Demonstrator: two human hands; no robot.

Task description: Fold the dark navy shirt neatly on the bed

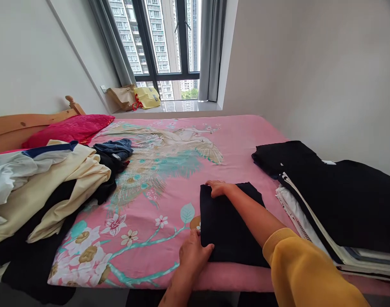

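Observation:
A black folded garment (228,226) lies flat near the front edge of the bed, its exact kind not clear. My left hand (194,251) is at its near left edge, thumb on top of the cloth and fingers along the side. At the far left corner, my right hand (218,188) grips the cloth, with that forearm reaching across the garment in a yellow sleeve. Part of the black cloth is hidden beneath the forearm.
To the right is a stack of folded clothes, topped by black ones (348,200). Loose cream clothes (60,187) and jeans (114,148) heap up on the left. A red pillow (70,130) rests by the wooden headboard (31,121); a yellow bag (147,97) sits on the windowsill.

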